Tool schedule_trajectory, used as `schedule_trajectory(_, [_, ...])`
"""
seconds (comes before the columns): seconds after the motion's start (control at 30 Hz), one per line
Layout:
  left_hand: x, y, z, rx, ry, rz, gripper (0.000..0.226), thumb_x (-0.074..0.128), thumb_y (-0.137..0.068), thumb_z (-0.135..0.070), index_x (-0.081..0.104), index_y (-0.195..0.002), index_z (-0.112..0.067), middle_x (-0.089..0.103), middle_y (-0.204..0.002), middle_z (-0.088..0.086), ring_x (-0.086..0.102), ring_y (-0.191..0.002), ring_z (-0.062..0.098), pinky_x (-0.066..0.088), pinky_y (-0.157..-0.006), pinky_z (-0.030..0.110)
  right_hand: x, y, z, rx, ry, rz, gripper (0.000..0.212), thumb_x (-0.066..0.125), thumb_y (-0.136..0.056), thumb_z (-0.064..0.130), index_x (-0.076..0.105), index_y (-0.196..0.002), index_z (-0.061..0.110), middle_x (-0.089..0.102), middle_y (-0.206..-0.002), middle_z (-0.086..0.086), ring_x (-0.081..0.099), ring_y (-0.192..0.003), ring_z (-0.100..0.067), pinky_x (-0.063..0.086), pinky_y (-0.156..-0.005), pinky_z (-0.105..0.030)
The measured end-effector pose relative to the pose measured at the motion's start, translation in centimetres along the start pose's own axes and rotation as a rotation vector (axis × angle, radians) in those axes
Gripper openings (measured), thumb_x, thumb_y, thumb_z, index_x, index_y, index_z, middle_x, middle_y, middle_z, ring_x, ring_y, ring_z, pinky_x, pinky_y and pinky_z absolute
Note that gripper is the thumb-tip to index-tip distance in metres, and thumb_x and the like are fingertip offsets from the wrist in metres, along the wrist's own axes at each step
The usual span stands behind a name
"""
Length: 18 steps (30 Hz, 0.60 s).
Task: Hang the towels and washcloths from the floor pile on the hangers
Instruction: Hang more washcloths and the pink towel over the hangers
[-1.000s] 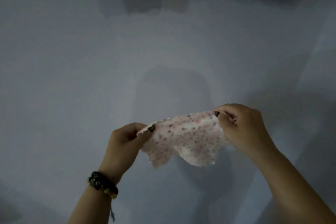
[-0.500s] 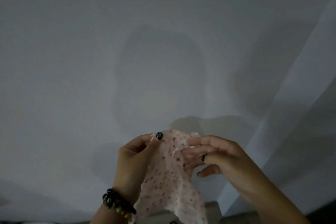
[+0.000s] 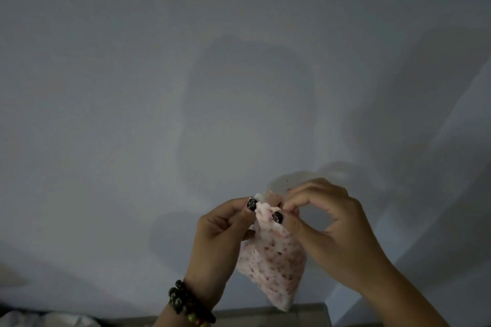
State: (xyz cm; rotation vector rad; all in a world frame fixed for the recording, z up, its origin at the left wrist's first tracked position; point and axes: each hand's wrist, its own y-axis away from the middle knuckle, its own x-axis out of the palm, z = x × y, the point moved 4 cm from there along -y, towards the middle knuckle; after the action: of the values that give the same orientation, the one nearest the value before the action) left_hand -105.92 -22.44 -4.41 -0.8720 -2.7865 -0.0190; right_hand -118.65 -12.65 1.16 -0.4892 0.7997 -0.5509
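A small pink washcloth (image 3: 276, 265) with red speckles hangs folded in front of a plain grey wall. My left hand (image 3: 220, 236), with a bead bracelet on its wrist, pinches the cloth's top edge between thumb and fingers. Right beside it, my right hand (image 3: 329, 231) pinches the same top edge, thumb on the near side. The two hands almost touch. The cloth droops to a point below them. No hanger is in view.
The grey wall (image 3: 159, 114) fills most of the view, with a corner (image 3: 435, 141) running up at the right. A strip of floor or skirting (image 3: 265, 316) shows at the bottom. Pale cloth (image 3: 47, 320) lies at the bottom left.
The cloth was stretched wide between my hands; now the hands have come together at its top edge and it hangs folded. The view has tilted down, and the hung towels left the top.
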Motion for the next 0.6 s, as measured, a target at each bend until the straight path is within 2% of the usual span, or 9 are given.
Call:
schedule_trajectory(0.07, [0.2,0.1,-0.3,0.008,0.002,0.022,0.025,0.06,-0.085,-0.02,0.075,-0.097,-0.005,0.074,-0.097,0.015,0.07,-0.093,0.033,0.058,-0.078,0.04,0.3,-0.2,-0.4,0.078,-0.065,0.019,0.017,0.065,-0.078,0.043,0.065,-0.073,0.026,0.065,-0.076,0.016,0.063,-0.082,-0.009,0.045,-0.084,-0.033])
schedule_trajectory(0.13, [0.3,0.1,-0.7,0.01,0.015,0.036,0.022,0.062,-0.088,-0.02,0.075,-0.098,-0.005,0.073,-0.099,0.017,0.067,-0.097,0.039,0.053,-0.086,0.052,0.5,-0.3,-0.7,0.113,-0.084,0.021,0.017,0.064,-0.078,0.045,0.064,-0.072,0.029,0.064,-0.074,0.016,0.063,-0.078,-0.009,0.044,-0.081,-0.026])
schedule_trajectory(0.2, [0.5,0.1,-0.9,0.025,0.029,0.049,0.023,0.065,-0.088,-0.022,0.074,-0.099,-0.004,0.073,-0.1,0.018,0.066,-0.098,0.04,0.05,-0.089,0.055,0.4,-0.4,-0.8,0.119,-0.118,0.011,0.015,0.065,-0.078,0.043,0.065,-0.071,0.03,0.065,-0.072,0.015,0.062,-0.075,-0.008,0.045,-0.073,-0.018])
schedule_trajectory(0.27, [0.6,0.2,-1.1,0.039,0.045,0.071,0.03,0.058,-0.086,-0.025,0.074,-0.099,-0.003,0.072,-0.103,0.019,0.066,-0.099,0.041,0.05,-0.089,0.056,0.3,-0.4,-0.9,0.133,-0.148,-0.009,0.013,0.068,-0.077,0.039,0.067,-0.071,0.028,0.068,-0.073,0.013,0.064,-0.074,-0.008,0.047,-0.068,-0.015])
schedule_trajectory(0.37, [0.9,0.4,-1.4,0.066,0.078,0.137,0.035,0.061,-0.089,-0.03,0.073,-0.103,0.0,0.071,-0.106,0.02,0.067,-0.1,0.039,0.055,-0.087,0.048,0.0,-0.3,-1.3,0.168,-0.151,-0.052,0.012,0.078,-0.078,0.023,0.069,-0.07,0.024,0.068,-0.069,0.015,0.064,-0.07,-0.004,0.046,-0.064,-0.009])
schedule_trajectory(0.47, [1.1,0.5,-1.7,0.123,0.058,0.125,0.018,0.077,-0.077,-0.018,0.077,-0.091,-0.006,0.074,-0.095,0.016,0.072,-0.089,0.026,0.056,-0.075,0.027,-0.2,-0.3,-1.3,0.186,-0.178,-0.044,0.015,0.077,-0.077,0.015,0.069,-0.068,0.024,0.066,-0.063,0.016,0.062,-0.063,-0.001,0.044,-0.06,-0.008])
schedule_trajectory(0.53, [1.1,0.2,-1.9,0.126,0.045,0.084,0.016,0.07,-0.071,-0.011,0.077,-0.084,-0.003,0.075,-0.087,0.016,0.073,-0.08,0.02,0.054,-0.069,0.021,-0.3,-0.4,-1.4,0.191,-0.195,0.0,0.014,0.077,-0.079,0.021,0.069,-0.068,0.025,0.064,-0.06,0.013,0.059,-0.059,-0.001,0.045,-0.058,-0.012])
schedule_trajectory(0.6, [0.8,-0.1,-2.3,0.137,0.047,0.058,0.019,0.066,-0.072,-0.009,0.073,-0.085,0.003,0.075,-0.084,0.017,0.072,-0.076,0.019,0.054,-0.066,0.02,-0.5,-0.6,-1.9,0.173,-0.15,0.093,0.022,0.072,-0.081,0.037,0.067,-0.066,0.022,0.062,-0.058,0.007,0.056,-0.055,-0.003,0.045,-0.055,-0.018])
